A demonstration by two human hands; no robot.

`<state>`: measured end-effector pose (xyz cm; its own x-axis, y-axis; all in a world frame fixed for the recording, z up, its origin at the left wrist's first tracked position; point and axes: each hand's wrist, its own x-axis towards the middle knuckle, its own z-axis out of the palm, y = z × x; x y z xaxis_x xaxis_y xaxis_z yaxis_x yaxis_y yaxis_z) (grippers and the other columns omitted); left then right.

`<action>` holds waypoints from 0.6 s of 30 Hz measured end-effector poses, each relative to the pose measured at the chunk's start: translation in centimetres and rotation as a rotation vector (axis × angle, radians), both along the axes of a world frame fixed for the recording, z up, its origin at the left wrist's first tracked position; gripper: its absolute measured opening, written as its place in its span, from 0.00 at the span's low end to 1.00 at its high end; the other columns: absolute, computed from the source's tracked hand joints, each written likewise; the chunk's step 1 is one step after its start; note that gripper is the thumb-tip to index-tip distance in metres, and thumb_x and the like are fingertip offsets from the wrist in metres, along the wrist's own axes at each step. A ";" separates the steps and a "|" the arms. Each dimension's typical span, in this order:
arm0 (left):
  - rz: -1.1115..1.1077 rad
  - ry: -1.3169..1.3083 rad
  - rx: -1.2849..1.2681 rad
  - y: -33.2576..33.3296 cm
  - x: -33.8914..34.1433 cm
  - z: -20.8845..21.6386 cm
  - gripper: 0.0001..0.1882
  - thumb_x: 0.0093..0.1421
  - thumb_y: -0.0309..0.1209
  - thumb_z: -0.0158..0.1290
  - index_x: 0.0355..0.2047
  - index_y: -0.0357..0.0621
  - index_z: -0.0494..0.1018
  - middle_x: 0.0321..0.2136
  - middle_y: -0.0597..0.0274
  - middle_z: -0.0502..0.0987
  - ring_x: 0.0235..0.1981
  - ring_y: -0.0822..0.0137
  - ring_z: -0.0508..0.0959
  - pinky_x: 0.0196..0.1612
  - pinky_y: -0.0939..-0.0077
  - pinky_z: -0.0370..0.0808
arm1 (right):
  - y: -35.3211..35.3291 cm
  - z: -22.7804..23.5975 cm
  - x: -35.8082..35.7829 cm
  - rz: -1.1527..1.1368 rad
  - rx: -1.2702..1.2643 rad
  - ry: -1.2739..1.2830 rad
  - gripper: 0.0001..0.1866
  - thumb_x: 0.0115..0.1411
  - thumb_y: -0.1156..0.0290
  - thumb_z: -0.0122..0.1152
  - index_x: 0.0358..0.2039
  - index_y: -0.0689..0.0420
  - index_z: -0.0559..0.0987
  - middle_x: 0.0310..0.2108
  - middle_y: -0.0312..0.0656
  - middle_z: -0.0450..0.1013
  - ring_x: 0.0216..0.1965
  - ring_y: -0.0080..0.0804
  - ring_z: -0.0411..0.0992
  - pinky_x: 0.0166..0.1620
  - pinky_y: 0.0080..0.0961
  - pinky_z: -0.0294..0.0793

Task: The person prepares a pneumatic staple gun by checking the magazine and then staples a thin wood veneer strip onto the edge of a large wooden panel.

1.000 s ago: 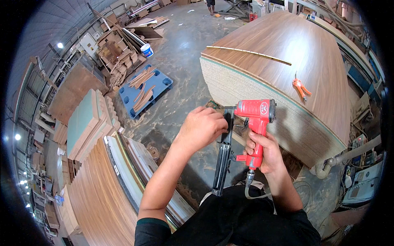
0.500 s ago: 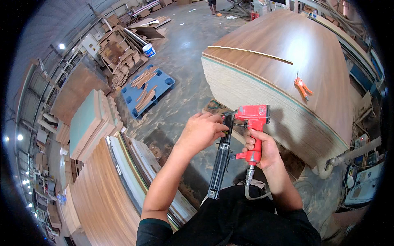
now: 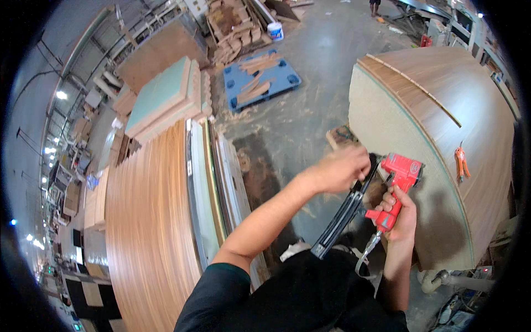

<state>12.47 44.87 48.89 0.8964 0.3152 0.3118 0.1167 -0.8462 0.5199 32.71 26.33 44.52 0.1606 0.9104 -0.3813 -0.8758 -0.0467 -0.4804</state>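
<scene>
My right hand (image 3: 406,217) is wrapped around the grip of a red air nail gun (image 3: 401,170), with a hose fitting at the grip's lower end. The gun's long black magazine (image 3: 338,220) slants down toward my body. At the magazine's upper end, beside the gun's nose, my left hand (image 3: 345,169) is closed with its fingers curled in. What those fingers pinch is hidden and slightly blurred. Orange-handled pliers (image 3: 462,162) and a thin narrow strip (image 3: 415,84) lie on the wood-grain stack of boards (image 3: 442,69) to the right.
On the left stand wood-grain panels (image 3: 149,205) with edges of several other sheets (image 3: 213,182) beside them. Farther off are a pale green-topped board stack (image 3: 160,94), a blue pallet (image 3: 287,80) with wood offcuts, and a white-and-blue bucket (image 3: 275,31). A person's legs show far away.
The view has swung left, so surroundings sit farther right. The nail gun is now tilted more, its magazine slanting. My left hand's fingers have curled in more at the magazine's upper end.
</scene>
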 end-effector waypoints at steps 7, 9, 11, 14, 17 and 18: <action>0.436 -0.019 -0.249 -0.1 -9.9 -5.0 0.05 0.68 0.24 0.61 0.39 0.45 0.75 0.40 0.55 0.80 0.49 0.49 0.82 0.55 0.55 0.77 | 0.0 -0.8 0.7 0.010 -0.009 0.063 0.06 0.76 0.65 0.62 0.43 0.52 0.76 0.27 0.29 0.69 0.27 0.22 0.68 0.38 0.27 0.74; 0.437 -0.046 -0.258 -1.6 -10.0 -4.6 0.04 0.69 0.27 0.62 0.41 0.46 0.77 0.40 0.56 0.82 0.49 0.49 0.83 0.54 0.55 0.78 | 0.3 -0.3 -0.1 0.051 -0.005 0.037 0.06 0.76 0.64 0.62 0.44 0.51 0.76 0.27 0.29 0.69 0.27 0.23 0.69 0.39 0.29 0.76; 0.436 -0.096 -0.192 -2.5 -9.5 -4.7 0.05 0.70 0.34 0.62 0.43 0.49 0.81 0.41 0.57 0.84 0.46 0.49 0.83 0.50 0.53 0.78 | 0.5 0.1 -0.7 0.063 -0.028 -0.017 0.06 0.76 0.64 0.63 0.44 0.51 0.76 0.27 0.29 0.70 0.27 0.23 0.69 0.39 0.30 0.76; 0.539 -0.066 -0.255 -2.9 -8.9 -5.1 0.07 0.72 0.34 0.61 0.45 0.46 0.80 0.43 0.57 0.85 0.49 0.49 0.85 0.53 0.56 0.80 | 1.6 1.0 -2.7 0.084 -0.077 -0.162 0.06 0.76 0.66 0.63 0.45 0.51 0.76 0.27 0.30 0.70 0.26 0.24 0.69 0.38 0.31 0.77; 0.742 -0.126 -0.408 -2.7 -11.0 -8.0 0.10 0.73 0.37 0.61 0.49 0.47 0.81 0.46 0.55 0.87 0.50 0.50 0.86 0.53 0.57 0.82 | 2.0 4.1 -5.0 0.137 0.004 -0.307 0.07 0.74 0.68 0.65 0.47 0.53 0.77 0.26 0.30 0.70 0.24 0.23 0.70 0.35 0.33 0.77; 0.806 -0.138 -0.463 -2.6 -12.5 -9.2 0.11 0.73 0.37 0.61 0.50 0.47 0.81 0.47 0.54 0.87 0.50 0.50 0.87 0.53 0.57 0.82 | 2.1 5.7 -6.1 0.114 -0.015 -0.397 0.08 0.74 0.69 0.66 0.48 0.54 0.77 0.26 0.31 0.70 0.23 0.23 0.70 0.32 0.30 0.77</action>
<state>-0.01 42.28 39.70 0.3183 0.9440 0.0873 0.4895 -0.2425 0.8376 26.64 28.38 50.27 0.1961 0.9257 -0.3234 -0.6113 -0.1425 -0.7785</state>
